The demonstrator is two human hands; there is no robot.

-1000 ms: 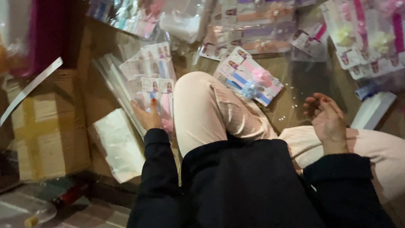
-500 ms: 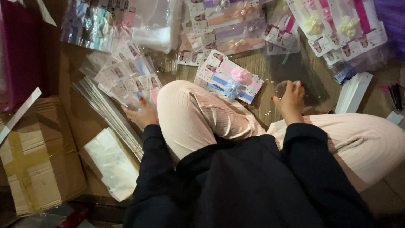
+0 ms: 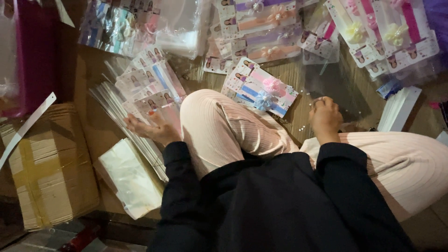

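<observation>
Pink ribbed trousers (image 3: 224, 130), black sleeves (image 3: 182, 186), brown carton (image 3: 46, 163).

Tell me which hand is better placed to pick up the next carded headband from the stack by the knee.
Left. The left hand already rests on the stack of carded headbands left of the knee. The right hand is across the leg, on a clear bag.

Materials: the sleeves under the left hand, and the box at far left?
Sleeves: thin clear plastic film, glossy; glints, and the cards show through. Box: brown corrugated cardboard, matte, taped seams. Left hand rests on the sleeves.
</observation>
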